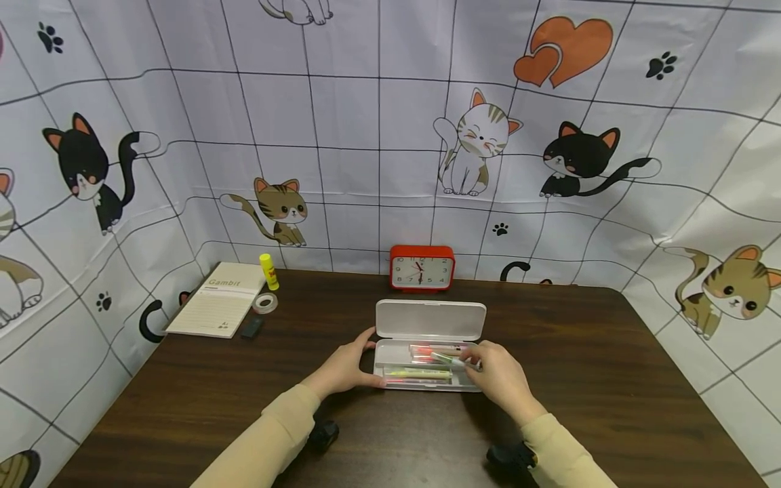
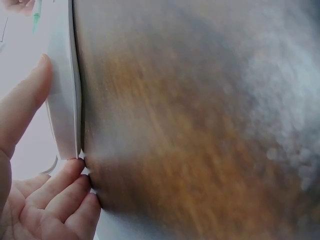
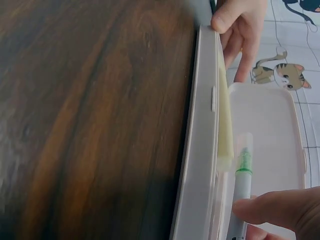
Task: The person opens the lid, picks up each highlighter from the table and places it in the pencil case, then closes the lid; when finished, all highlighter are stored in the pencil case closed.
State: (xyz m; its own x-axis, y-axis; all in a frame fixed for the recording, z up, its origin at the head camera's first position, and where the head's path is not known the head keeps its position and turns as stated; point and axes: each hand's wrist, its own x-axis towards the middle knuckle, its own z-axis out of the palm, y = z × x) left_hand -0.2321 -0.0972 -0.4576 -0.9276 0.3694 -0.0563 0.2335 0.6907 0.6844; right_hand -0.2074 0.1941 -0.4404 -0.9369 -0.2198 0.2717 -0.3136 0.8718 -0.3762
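Observation:
A white pencil case (image 1: 472, 388) lies open in the middle of the dark wooden table (image 1: 610, 379), its lid (image 1: 430, 320) standing up at the back. Inside lie a yellow pen (image 1: 421, 373) and pink pens (image 1: 427, 350). My left hand (image 1: 369, 356) holds the case's left end, thumb (image 2: 25, 110) on the front wall and fingers (image 2: 60, 195) behind it. My right hand (image 1: 472, 362) pinches a green-tipped pen (image 1: 448, 359) over the tray's right half. In the right wrist view that pen (image 3: 243, 170) lies above the case's inside, under my thumb (image 3: 280, 207).
A red alarm clock (image 1: 422, 268) stands just behind the case. At the back left lie a notebook (image 1: 216, 298), a yellow glue stick (image 1: 268, 271), a tape roll (image 1: 265, 302) and a small black block (image 1: 251, 327). A cat-print curtain walls three sides.

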